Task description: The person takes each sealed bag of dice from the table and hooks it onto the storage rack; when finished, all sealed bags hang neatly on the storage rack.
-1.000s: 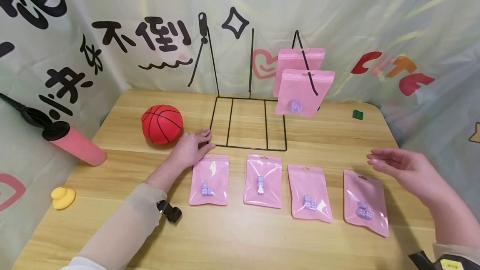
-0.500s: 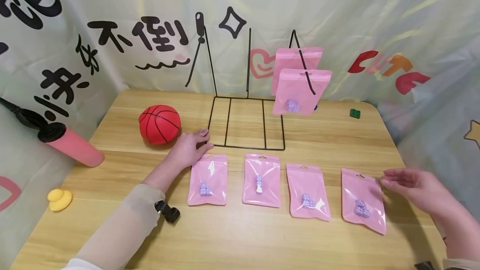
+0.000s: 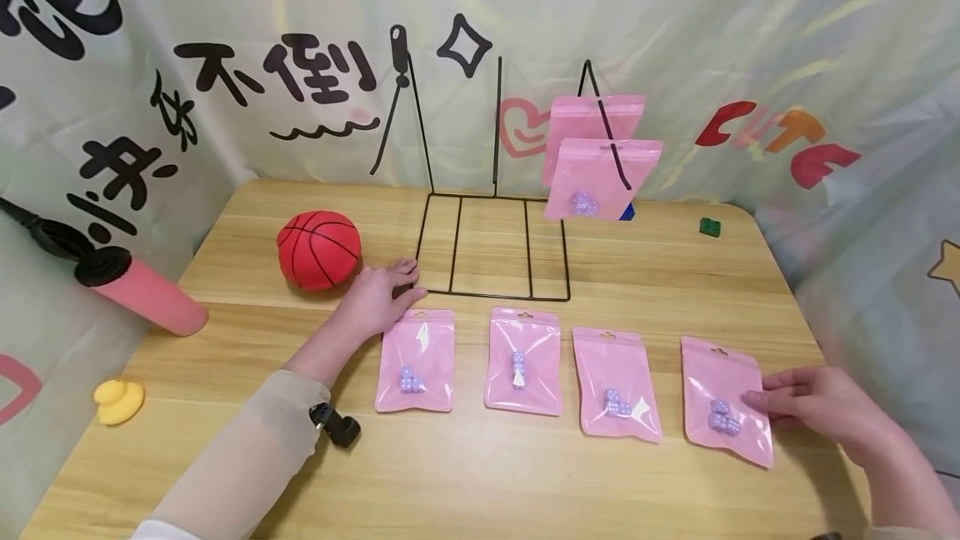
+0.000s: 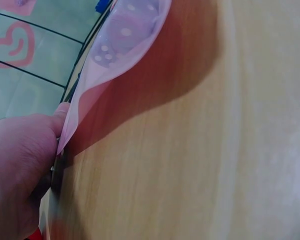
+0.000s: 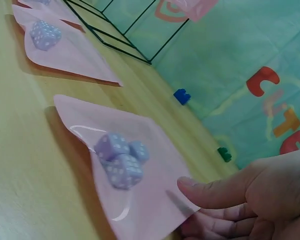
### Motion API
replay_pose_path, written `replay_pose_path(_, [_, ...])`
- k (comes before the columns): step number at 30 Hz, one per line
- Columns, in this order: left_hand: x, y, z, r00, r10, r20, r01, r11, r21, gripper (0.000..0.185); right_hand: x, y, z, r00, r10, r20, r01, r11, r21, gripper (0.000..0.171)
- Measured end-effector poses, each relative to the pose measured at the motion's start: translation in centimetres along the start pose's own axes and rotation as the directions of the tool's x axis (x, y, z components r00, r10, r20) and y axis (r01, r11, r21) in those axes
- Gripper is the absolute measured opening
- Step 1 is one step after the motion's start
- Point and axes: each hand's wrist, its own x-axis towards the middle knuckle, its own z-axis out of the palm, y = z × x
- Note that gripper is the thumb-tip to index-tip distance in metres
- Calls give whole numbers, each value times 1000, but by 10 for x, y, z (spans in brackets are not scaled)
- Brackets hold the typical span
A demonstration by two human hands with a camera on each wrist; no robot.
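Note:
Several pink pouches holding purple dice lie in a row on the wooden table (image 3: 675,290). My right hand (image 3: 806,405) is at the right edge of the rightmost pouch (image 3: 716,382). In the right wrist view its thumb (image 5: 215,192) hovers just over that pouch (image 5: 140,145), with the fingers at its edge; the pouch lies flat. My left hand (image 3: 382,294) rests by the front-left corner of the black wire rack (image 3: 495,297), fingers touching the frame, beside the leftmost pouch (image 3: 416,361), whose edge (image 4: 125,45) shows near the thumb. Two more pouches (image 3: 603,177) hang on the rack's right hook.
A red basketball (image 3: 318,248) sits left of the rack. A pink pump (image 3: 142,290) and a yellow duck (image 3: 118,400) are at the table's left edge. Small green (image 3: 709,227) and blue (image 3: 626,212) blocks lie at the back right. A printed banner hangs behind.
My right hand has come down and toward me, from above the table to the rightmost pouch's right edge. The left hand has stayed put by the rack.

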Motion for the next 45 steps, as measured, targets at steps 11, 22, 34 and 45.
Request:
replay_pose_path(11, [0,0,0,999,-24,28,24,1000,12,54,1,-2,5,992,-116,-41,121,978,172,27])
replay_pose_path(22, [1,-4,1,1000,3,12,-3,1000,22,53,-4,-22,-8,956,-240,-169,265,954,143,22])
replay_pose_path(34, [0,-2,2,1000,-16,15,16,1000,22,53,-9,-66,-19,934,-276,-227,311,941,134,32])
replay_pose_path(45, [-1,0,1,999,-42,25,42,999,12,55,-16,-111,-24,872,-380,-308,436,890,136,17])
